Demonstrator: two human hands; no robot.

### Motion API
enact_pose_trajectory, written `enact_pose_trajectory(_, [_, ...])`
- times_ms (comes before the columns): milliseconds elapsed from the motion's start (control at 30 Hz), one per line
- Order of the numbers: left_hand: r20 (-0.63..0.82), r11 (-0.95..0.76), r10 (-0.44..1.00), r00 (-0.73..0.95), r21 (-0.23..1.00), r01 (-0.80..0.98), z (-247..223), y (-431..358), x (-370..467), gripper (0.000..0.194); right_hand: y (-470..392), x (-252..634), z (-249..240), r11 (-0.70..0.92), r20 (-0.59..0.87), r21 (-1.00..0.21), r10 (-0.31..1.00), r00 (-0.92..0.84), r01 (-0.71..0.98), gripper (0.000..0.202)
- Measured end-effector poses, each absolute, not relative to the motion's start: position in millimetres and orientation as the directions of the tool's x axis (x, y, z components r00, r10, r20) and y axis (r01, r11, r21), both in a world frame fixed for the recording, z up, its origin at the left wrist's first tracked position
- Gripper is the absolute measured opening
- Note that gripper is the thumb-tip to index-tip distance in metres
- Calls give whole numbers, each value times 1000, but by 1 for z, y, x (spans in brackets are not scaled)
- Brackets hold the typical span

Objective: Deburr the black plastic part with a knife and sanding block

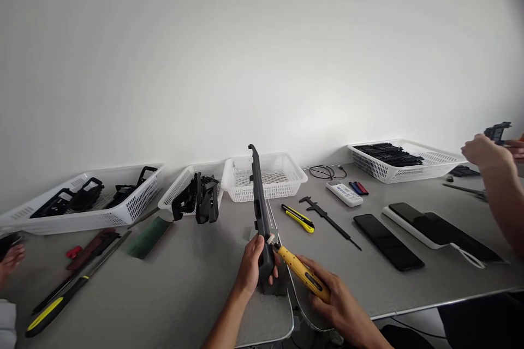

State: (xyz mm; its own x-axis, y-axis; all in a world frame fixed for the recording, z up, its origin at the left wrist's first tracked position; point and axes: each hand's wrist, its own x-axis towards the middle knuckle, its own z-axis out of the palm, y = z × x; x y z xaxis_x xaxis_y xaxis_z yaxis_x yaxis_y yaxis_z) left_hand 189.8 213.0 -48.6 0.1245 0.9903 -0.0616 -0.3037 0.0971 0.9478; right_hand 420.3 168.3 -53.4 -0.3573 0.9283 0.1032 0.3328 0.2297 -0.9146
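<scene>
My left hand (249, 266) grips the lower end of a long black plastic part (258, 202), fingers wrapped round it. The part stands nearly upright, with notches along its left edge. My right hand (333, 297) is closed round a yellow-handled tool (303, 271) with a dark inset on its handle. The tool's tip, with a small pale piece on it, is against or just beside the part's right side near my left thumb; whether it touches I cannot tell. A dark block lies behind my left fingers, mostly hidden.
White baskets (286, 190) line the wall, several black parts (200, 199) in some. Right lie a yellow cutter (298, 218), caliper (327, 219), phone (388, 242) and white box (344, 194). Left are files (61, 305) and a green plate (149, 237). Co-workers' hands (487, 152) show at both sides. Two tables meet here.
</scene>
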Motion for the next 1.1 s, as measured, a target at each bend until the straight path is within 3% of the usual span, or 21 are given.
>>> enact_pose_trajectory(233, [-49,107,975,215,958,-265,-43,211,189,66,176,415,-54,231,137,-925,944,-300,302,78])
enact_pose_trajectory(700, [-48,102,979,199,958,-269,-44,213,191,65,200,400,-49,317,256,-908,938,-235,276,75])
enact_pose_trajectory(1100, [-15,63,981,193,967,-248,-44,212,195,57,198,382,-46,348,293,-838,937,-192,420,71])
